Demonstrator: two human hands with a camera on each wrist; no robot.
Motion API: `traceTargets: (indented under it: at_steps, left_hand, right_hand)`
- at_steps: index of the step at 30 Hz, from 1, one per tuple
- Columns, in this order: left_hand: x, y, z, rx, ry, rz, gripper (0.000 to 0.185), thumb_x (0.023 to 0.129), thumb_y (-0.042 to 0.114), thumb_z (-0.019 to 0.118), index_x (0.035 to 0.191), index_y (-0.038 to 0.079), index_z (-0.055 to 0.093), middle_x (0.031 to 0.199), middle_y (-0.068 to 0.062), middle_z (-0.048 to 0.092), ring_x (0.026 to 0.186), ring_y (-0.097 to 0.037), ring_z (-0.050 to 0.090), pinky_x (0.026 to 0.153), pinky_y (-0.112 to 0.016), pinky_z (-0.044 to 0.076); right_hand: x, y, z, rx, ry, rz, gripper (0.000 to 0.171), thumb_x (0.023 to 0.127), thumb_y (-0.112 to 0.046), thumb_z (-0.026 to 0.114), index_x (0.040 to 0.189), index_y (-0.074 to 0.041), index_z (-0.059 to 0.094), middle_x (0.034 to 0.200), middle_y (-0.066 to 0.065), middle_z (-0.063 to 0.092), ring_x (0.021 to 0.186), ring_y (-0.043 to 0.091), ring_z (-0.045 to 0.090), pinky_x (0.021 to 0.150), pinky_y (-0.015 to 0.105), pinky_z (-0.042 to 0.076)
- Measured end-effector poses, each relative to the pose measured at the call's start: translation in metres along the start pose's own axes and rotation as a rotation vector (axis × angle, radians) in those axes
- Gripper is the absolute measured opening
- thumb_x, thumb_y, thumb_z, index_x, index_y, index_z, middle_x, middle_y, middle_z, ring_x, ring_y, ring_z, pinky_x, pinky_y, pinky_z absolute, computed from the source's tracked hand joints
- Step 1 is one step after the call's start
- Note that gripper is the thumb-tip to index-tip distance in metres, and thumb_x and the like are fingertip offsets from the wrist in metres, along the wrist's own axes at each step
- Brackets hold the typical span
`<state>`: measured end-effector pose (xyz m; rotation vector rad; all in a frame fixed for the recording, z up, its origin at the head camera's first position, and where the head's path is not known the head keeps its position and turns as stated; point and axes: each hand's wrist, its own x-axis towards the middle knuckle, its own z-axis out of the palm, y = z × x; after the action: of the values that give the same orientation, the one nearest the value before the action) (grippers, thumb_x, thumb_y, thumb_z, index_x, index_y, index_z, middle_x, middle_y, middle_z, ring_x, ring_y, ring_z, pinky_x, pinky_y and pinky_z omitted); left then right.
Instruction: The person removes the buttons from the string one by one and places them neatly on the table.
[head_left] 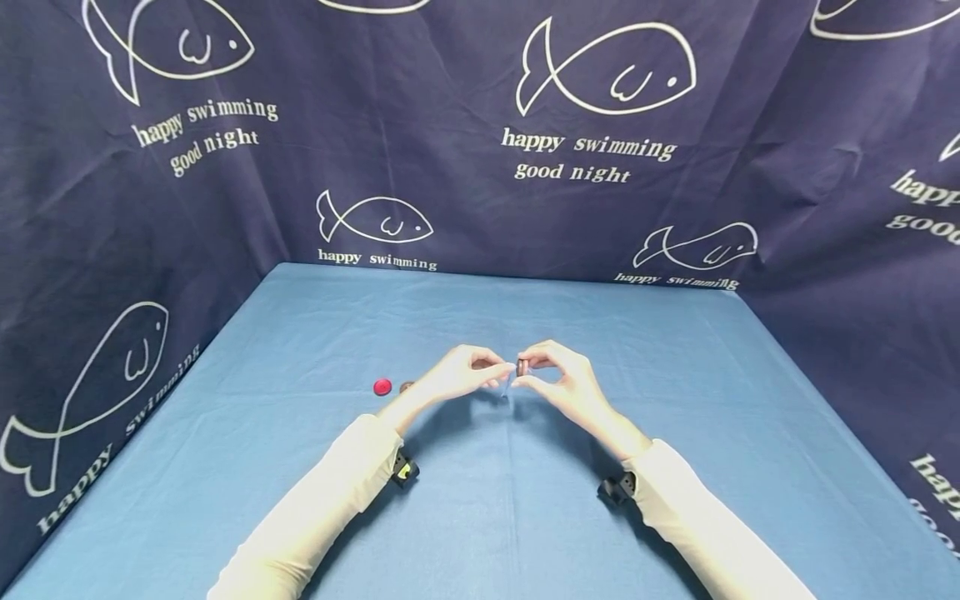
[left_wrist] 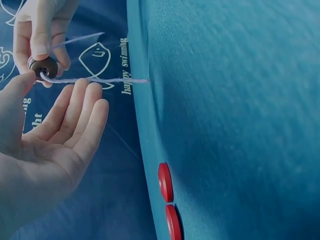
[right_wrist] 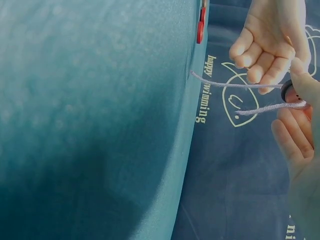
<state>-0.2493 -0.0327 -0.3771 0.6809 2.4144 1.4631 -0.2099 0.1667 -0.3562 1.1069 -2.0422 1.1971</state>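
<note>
1. Dark button (left_wrist: 45,66) was held in the air between both hands, above the blue table (head_left: 525,517), edge-on so its hole faced the thread.
2. Pale thread (left_wrist: 100,80) ran through or against the button, loose end trailing toward the table edge.
3. Right hand (head_left: 558,379) pinched the button between thumb and forefinger, likely to steady it.
4. Left hand (head_left: 457,375) met the button with its thumb tip, other fingers relaxed and slightly spread; grip on the thread unclear.
5. Red buttons (left_wrist: 167,200) lay on the table left of the hands, apart.

The light is even and soft from above; my arms give weak shadows on the table (head_left: 480,517). Both wrist views are dimmer, bluish and blurred.
</note>
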Motion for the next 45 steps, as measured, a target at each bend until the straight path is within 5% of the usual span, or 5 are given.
traceTargets:
  at_steps: [24, 31, 45]
  left_hand:
    - [0.0037, 0.0023, 0.0062, -0.016, 0.008, 0.024, 0.027, 0.088, 0.034, 0.065, 0.101, 0.011, 0.072, 0.088, -0.002, 0.073, 0.086, -0.027, 0.069, 0.077, -0.033, 0.054]
    - [0.0032, 0.0028, 0.0062, -0.023, 0.003, 0.018, 0.027, 0.088, 0.033, 0.065, 0.102, 0.01, 0.072, 0.089, -0.002, 0.072, 0.081, -0.017, 0.069, 0.077, -0.032, 0.054]
    - [0.0024, -0.0006, 0.0052, -0.072, 0.012, 0.025, 0.029, 0.09, 0.024, 0.063, 0.107, 0.002, 0.068, 0.098, -0.012, 0.071, 0.085, -0.025, 0.069, 0.079, -0.035, 0.054]
  right_hand:
    - [0.0007, -0.0014, 0.002, -0.026, -0.009, 0.0, 0.037, 0.059, 0.011, 0.081, 0.092, 0.009, 0.064, 0.084, 0.021, 0.066, 0.074, 0.032, 0.064, 0.07, 0.037, 0.054]
    - [0.0004, -0.0018, 0.0014, -0.032, -0.013, 0.008, 0.036, 0.06, 0.009, 0.081, 0.092, 0.008, 0.064, 0.084, 0.02, 0.066, 0.073, 0.031, 0.065, 0.07, 0.036, 0.054]
    - [0.0004, -0.001, 0.0019, -0.016, -0.011, -0.001, 0.038, 0.058, 0.011, 0.08, 0.092, 0.009, 0.064, 0.083, 0.021, 0.066, 0.07, 0.031, 0.064, 0.067, 0.04, 0.054]
